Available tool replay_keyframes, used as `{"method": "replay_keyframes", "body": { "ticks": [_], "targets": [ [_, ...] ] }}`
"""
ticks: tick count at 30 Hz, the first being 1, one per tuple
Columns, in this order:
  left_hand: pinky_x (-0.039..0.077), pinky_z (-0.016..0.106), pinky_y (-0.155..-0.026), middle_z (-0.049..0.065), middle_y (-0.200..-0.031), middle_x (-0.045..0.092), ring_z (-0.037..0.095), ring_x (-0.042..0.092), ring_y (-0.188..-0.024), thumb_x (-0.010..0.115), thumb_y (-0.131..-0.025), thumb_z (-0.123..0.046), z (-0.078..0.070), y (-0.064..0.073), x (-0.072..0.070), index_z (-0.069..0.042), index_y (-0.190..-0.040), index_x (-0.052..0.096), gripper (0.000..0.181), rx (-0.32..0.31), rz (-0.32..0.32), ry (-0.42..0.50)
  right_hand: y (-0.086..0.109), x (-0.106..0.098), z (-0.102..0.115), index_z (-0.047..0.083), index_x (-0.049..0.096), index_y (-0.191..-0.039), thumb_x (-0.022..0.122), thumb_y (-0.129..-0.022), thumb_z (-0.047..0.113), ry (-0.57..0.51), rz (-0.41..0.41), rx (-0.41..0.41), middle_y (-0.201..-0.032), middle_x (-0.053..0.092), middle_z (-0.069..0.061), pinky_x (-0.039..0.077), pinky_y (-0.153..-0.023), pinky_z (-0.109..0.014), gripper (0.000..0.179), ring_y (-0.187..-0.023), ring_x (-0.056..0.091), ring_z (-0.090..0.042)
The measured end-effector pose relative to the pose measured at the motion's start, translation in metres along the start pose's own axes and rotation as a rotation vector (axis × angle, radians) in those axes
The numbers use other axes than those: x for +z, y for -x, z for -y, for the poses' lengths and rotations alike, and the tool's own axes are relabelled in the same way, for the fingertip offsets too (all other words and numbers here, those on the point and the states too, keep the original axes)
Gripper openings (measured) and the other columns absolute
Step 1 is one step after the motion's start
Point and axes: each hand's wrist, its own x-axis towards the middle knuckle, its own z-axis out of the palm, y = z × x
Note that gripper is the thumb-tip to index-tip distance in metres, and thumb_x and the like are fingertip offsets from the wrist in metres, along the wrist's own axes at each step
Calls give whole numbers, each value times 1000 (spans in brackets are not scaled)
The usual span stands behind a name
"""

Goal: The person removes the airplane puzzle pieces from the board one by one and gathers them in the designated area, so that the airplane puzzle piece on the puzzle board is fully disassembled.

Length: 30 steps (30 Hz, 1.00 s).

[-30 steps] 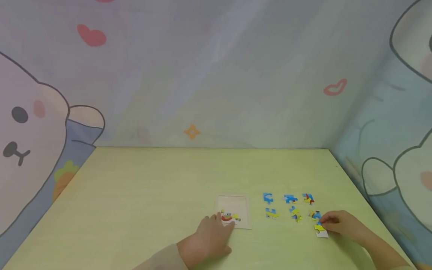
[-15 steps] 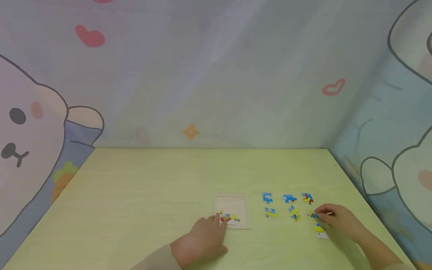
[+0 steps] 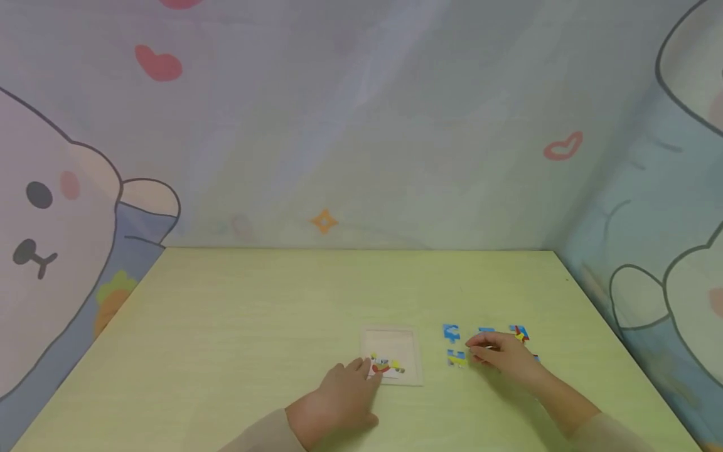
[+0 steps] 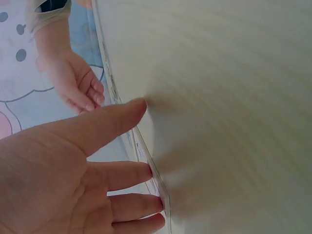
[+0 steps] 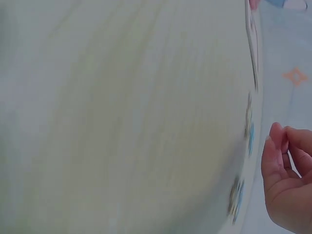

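Note:
My left hand (image 3: 339,392) rests at the lower left corner of a shallow puzzle tray (image 3: 419,358), its fingertips touching the frame. A few colourful puzzle pieces (image 3: 388,363) lie along the tray's bottom. To the right, my right hand (image 3: 511,363) hovers low over the loose pieces, fingers loosely curled, with no piece seen in it. Just left of its fingertips lies a blue-and-yellow puzzle piece (image 3: 455,358). Behind that is a blue puzzle piece (image 3: 450,332). The right hand and forearm hide several other pieces. In the left wrist view, the left fingers (image 4: 129,175) extend along the tray's edge.
A pale wooden table (image 3: 254,326) carries everything. Beyond the right hand lies a red, yellow and blue puzzle piece (image 3: 519,332), with part of another blue piece (image 3: 486,329) nearby. A cartoon-printed curtain (image 3: 361,125) encloses the table's back and sides.
My right hand has moved left from the rightmost pieces to above the middle ones, leaving those pieces on the table. My left hand has shifted slightly left and stays at the tray.

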Motion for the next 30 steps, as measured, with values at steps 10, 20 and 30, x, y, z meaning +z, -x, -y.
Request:
{"method": "replay_keyframes", "body": {
  "ticks": [10,20,30],
  "targets": [
    [37,44,-98,10,-148,31,23,33,-133,61,-75,-64,1,8,9,-15,-143,38,86,7,11,19,-41,73,30,3,68,-105,62,-90,16,195,137,-117,-100,66,-7,49,-80,-34,21,-92,60,-23],
    [39,41,-97,10,-148,32,22,34,-132,61,-77,-63,2,6,5,-15,-142,39,84,44,3,-3,-45,94,48,0,68,-103,64,-84,7,548,189,-286,-92,61,-1,47,-79,-35,22,-87,57,-21],
    [42,37,-94,10,-145,37,22,39,-129,63,-75,-62,1,3,3,-16,-140,44,81,41,-2,-28,-49,101,51,3,64,-95,67,-82,8,486,175,-166,-83,54,0,44,-74,-37,14,-78,49,-16]
  ]
}}
